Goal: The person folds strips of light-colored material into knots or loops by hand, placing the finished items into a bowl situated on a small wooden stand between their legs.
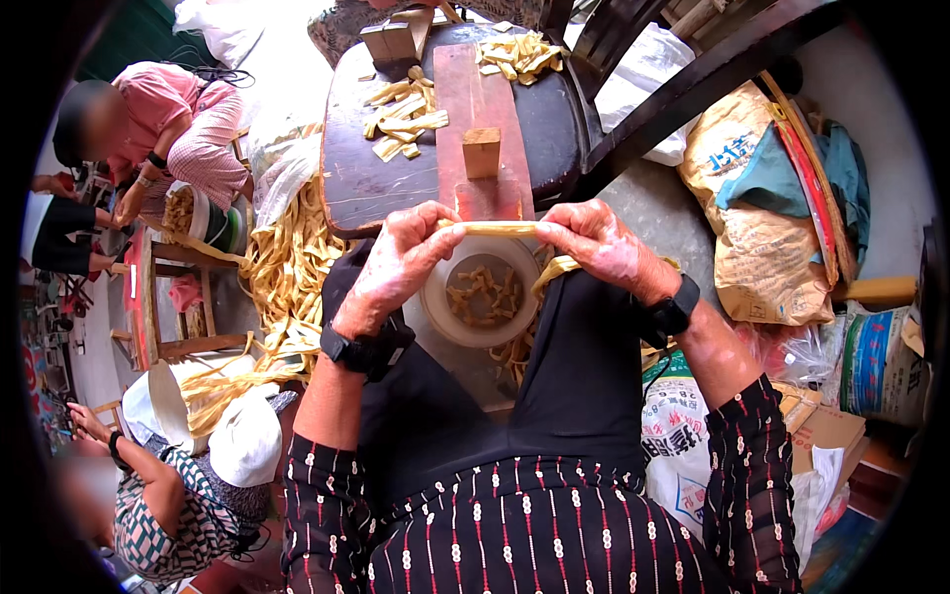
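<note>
Between my hands a flat, pale yellow strip (501,229) is stretched level, pinched at each end. My left hand (410,256) grips one end with thumb and fingers, and my right hand (597,243) grips the other. Just beyond the strip, a reddish wooden board (475,89) lies on a dark chair seat (356,171). A small wooden block (482,152) stands on the board near its close end. Below my hands, between my knees, a whitish round bucket (438,315) has short yellow pieces (486,293) at its bottom.
Cut strips lie in a left pile (404,119) and a right pile (519,56) on the seat. Long yellow strips (289,260) heap at left, by a wooden stool (148,297). Two people sit at left (148,119). Filled sacks (764,252) stand at right, beyond the chair's dark frame (646,111).
</note>
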